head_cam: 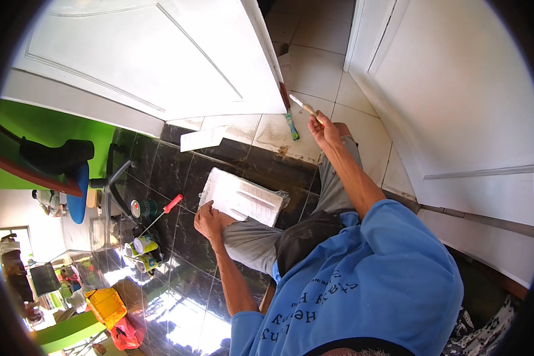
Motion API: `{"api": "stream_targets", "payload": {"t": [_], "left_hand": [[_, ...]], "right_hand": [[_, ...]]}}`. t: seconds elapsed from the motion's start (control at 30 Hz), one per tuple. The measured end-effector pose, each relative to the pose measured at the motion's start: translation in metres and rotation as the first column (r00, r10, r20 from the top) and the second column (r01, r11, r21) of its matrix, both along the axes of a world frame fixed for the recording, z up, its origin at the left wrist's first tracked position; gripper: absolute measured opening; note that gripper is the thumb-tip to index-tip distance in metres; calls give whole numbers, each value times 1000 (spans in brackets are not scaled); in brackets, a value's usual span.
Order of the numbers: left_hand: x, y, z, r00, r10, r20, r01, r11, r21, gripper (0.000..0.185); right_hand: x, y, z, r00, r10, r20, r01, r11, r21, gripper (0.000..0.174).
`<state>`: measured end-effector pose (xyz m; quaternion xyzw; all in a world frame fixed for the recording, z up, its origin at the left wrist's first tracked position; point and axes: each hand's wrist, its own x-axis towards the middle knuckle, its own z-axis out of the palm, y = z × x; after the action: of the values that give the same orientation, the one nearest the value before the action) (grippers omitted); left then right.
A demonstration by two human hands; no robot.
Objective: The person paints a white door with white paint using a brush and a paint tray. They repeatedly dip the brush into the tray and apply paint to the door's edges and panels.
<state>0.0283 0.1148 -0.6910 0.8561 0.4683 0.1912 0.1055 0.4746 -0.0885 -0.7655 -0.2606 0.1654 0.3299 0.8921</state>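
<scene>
My right hand (325,133) is raised over my knee, gripping the light handle of a paintbrush (302,104). White paint covers its bristles, which point toward the lower edge of a white panelled door (173,58); a small gap shows between them. My left hand (208,222) rests at my other knee with fingers slightly bent and nothing visible in it. Beside that hand, a white paint tray (244,196) with a ribbed slope lies on dark tiles. A green and blue object (292,127), not clearly identifiable, lies by the door's bottom corner.
A sheet of paper (202,139) lies below the door. To the left are a red-handled paint roller (173,204), a dark green can (143,208) and several yellow-green cans (145,244). An office chair (120,178) stands nearby. Another white door (463,111) rises at right.
</scene>
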Motion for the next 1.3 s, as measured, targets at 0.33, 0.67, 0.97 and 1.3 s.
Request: {"api": "stream_targets", "payload": {"t": [0.33,0.67,0.97,1.3], "left_hand": [[1,0,0,999,-36,-34,36,999,21,29],[-10,3,-7,999,-33,-12,33,999,-12,29],[-4,-1,-1,999,-44,-22,44,999,-18,29],[-3,2,-5,999,-36,-17,36,999,6,29]], "right_hand": [[-16,-2,5,873,463,154,-317,778,-542,18],[11,65,23,854,378,359,-89,784,-615,38],[9,64,28,875,307,374,-57,833,-551,36],[5,56,50,867,327,375,-55,811,-582,34]]}}
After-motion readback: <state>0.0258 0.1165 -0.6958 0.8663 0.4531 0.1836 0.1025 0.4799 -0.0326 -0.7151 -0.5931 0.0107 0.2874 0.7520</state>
